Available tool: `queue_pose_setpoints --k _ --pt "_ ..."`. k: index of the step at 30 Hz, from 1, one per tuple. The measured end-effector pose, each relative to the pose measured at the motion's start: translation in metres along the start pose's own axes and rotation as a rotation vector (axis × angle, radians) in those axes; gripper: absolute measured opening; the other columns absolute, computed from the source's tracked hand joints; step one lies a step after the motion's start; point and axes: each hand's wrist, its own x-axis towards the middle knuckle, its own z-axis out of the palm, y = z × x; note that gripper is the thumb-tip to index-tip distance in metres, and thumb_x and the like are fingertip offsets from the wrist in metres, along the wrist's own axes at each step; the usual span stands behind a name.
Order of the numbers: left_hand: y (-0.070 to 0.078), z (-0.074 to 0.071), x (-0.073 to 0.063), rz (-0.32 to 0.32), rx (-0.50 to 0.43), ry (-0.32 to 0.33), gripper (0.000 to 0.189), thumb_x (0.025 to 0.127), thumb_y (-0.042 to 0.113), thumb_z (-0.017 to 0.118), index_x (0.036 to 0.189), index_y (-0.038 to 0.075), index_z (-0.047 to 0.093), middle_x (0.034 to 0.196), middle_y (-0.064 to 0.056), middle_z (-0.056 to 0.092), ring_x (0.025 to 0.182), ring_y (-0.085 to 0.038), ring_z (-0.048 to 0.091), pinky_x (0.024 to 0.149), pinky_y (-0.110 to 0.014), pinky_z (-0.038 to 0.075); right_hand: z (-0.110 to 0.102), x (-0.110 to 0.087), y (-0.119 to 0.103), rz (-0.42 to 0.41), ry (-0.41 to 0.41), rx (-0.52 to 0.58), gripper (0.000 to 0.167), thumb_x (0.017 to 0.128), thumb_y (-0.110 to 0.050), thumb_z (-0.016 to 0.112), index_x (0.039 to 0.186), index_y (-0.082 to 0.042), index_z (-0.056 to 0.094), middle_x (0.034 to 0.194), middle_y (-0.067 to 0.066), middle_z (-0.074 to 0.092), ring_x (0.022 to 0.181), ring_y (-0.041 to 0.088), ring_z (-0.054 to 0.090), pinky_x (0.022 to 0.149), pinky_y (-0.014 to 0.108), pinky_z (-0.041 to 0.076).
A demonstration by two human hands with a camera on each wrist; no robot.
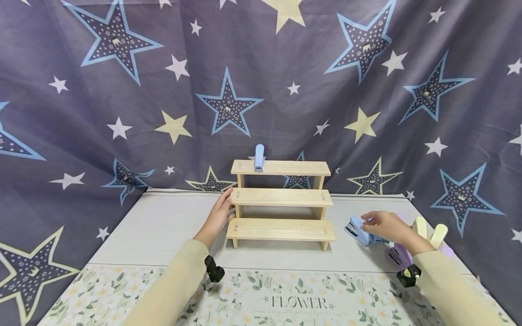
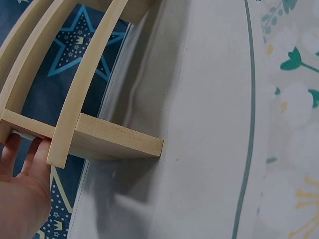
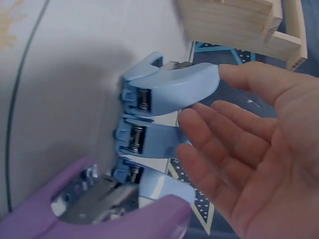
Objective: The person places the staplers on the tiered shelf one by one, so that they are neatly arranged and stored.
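A three-tier wooden shelf stands in the middle of the table. My left hand grips its left side by the middle tier, with some fingertips hidden behind the wood in the left wrist view. On the right, my right hand pinches the handle end of a blue stapler, thumb at the tip and fingers along the other side. Two more blue staplers sit beside it in the right wrist view. A single blue stapler stands at the left of the top tier.
Purple staplers and pale yellow ones are grouped at the right, partly behind my right wrist. A floral mat covers the table's front. Behind the shelf hangs a star-patterned curtain.
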Motion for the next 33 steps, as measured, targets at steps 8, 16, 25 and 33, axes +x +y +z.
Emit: queue_pose_setpoints --k 8,16,25,33 --pt "-0.006 0.001 0.001 0.024 0.023 0.018 0.050 0.112 0.023 0.026 0.161 0.017 0.021 0.159 -0.018 0.026 0.139 -0.040 0.034 0.116 -0.054 0.032 0.008 0.002 0.004 0.050 -0.051 -0.068 0.045 0.088 -0.024 0.076 0.115 0.011 0.067 0.095 0.015 0.071 0.084 0.030 0.066 0.071 0.046 0.057" --pt "-0.007 0.001 0.000 0.024 0.023 0.018 0.050 0.112 0.025 0.027 0.161 0.018 0.021 0.159 -0.017 0.026 0.140 -0.039 0.033 0.116 -0.054 0.032 0.016 -0.002 0.005 0.150 -0.157 0.030 0.036 0.091 -0.034 0.074 0.069 -0.011 0.057 0.061 0.003 0.059 0.054 0.015 0.047 0.050 0.028 0.038" --pt "0.000 0.000 -0.001 0.007 0.000 0.003 0.051 0.112 0.023 0.027 0.162 0.017 0.018 0.159 -0.021 0.024 0.140 -0.041 0.032 0.117 -0.055 0.029 0.020 -0.003 0.003 0.177 -0.134 0.031 0.031 0.092 -0.032 0.073 0.076 -0.009 0.059 0.064 0.002 0.062 0.058 0.018 0.060 0.054 0.032 0.048" --pt "0.021 0.003 -0.014 -0.016 0.017 -0.013 0.051 0.111 0.017 0.026 0.161 0.009 0.017 0.159 -0.024 0.023 0.140 -0.043 0.031 0.116 -0.054 0.031 0.023 -0.002 0.008 0.153 -0.114 0.020 0.030 0.093 -0.031 0.071 0.077 -0.010 0.057 0.065 0.001 0.061 0.058 0.018 0.059 0.053 0.032 0.049"
